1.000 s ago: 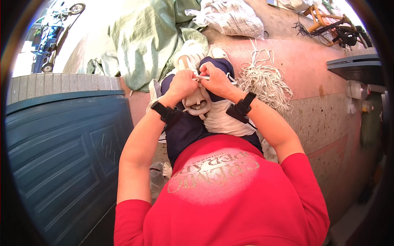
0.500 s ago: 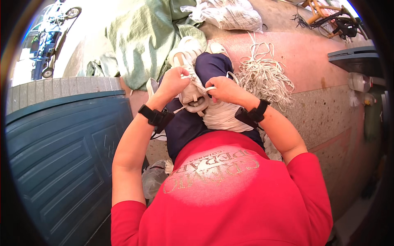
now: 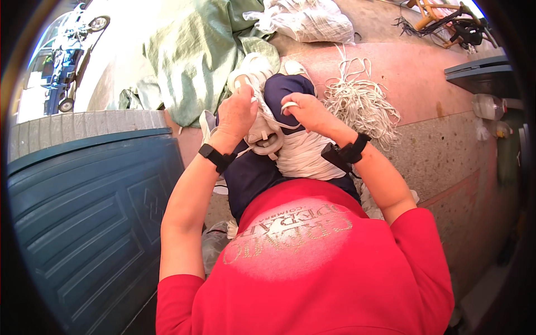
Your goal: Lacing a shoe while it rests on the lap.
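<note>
Over my lap rests a pale sneaker (image 3: 265, 138), its opening toward me. My right hand (image 3: 312, 114) is closed, pinching a white shoelace (image 3: 289, 104) that loops at its fingertips and runs back toward the shoe. My left hand (image 3: 237, 116) is closed above the sneaker's left side. A bit of pale lace shows at its fingertips, and the back of the hand hides much of the grip. A thick bundle of white laces (image 3: 307, 157) lies across my thigh, under the right wrist.
A tangled heap of white laces (image 3: 362, 106) lies on the floor to the right. Ahead are a green cloth (image 3: 187, 61) and a filled plastic bag (image 3: 310, 21). A blue panelled door (image 3: 89, 223) stands at the left; plastic bottles (image 3: 488, 106) are at the far right.
My left hand has shifted slightly right and turned, its back now covering more of the shoe. My right hand has risen slightly, and the lace between the hands hangs slacker.
</note>
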### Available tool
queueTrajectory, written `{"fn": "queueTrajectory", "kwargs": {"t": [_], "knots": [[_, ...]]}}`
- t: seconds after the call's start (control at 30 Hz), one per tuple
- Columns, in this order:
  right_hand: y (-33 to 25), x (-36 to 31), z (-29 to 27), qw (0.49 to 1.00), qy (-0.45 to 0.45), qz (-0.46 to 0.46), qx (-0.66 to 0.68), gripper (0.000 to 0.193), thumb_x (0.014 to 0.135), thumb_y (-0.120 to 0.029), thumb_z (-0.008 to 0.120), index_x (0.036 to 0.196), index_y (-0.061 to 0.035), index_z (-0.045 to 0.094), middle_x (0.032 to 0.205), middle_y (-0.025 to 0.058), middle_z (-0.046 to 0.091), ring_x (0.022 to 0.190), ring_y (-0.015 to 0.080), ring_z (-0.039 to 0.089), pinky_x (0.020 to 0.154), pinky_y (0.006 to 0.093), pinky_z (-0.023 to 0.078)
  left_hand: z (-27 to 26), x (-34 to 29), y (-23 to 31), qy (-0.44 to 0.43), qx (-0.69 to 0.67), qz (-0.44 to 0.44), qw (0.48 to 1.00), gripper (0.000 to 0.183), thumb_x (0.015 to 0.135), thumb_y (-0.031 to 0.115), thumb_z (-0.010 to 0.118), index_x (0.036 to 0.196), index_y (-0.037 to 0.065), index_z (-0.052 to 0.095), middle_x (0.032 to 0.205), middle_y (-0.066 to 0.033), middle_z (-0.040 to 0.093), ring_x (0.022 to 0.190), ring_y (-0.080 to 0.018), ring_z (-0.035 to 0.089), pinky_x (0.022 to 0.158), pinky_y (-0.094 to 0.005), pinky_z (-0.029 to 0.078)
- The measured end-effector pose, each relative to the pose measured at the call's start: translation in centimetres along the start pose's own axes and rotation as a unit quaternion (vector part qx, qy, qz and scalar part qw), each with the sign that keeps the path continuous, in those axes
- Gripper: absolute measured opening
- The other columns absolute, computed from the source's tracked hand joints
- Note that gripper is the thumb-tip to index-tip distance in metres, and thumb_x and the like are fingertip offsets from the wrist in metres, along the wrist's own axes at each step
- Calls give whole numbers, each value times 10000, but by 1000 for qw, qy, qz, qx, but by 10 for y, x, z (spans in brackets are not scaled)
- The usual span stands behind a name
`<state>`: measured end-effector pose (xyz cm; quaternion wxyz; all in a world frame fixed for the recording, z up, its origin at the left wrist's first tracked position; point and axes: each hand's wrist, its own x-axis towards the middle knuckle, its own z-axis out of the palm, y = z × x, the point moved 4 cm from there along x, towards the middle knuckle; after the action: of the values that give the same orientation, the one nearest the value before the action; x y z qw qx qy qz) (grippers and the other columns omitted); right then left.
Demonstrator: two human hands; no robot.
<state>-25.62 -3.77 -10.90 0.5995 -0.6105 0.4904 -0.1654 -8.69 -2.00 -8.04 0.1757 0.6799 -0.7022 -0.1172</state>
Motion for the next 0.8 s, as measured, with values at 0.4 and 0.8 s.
{"fn": "queueTrajectory", "kwargs": {"t": [0.4,0.8], "knots": [[-9,38,10,989,-18,2,146,296,834,-141,475,1091,1,516,868,49,607,470,64,469,355,195,369,6,-15,-23,-112,-140,-45,983,166,724,85,593,866,2,575,734,-142,615,668,-212,603,622,-309,462],[-8,59,30,981,-122,3,149,203,836,-181,509,990,-67,579,778,7,567,537,60,480,386,200,389,1,5,-7,79,-32,17,996,89,735,87,583,819,64,568,787,-130,593,707,-316,583,613,-386,457]]}}
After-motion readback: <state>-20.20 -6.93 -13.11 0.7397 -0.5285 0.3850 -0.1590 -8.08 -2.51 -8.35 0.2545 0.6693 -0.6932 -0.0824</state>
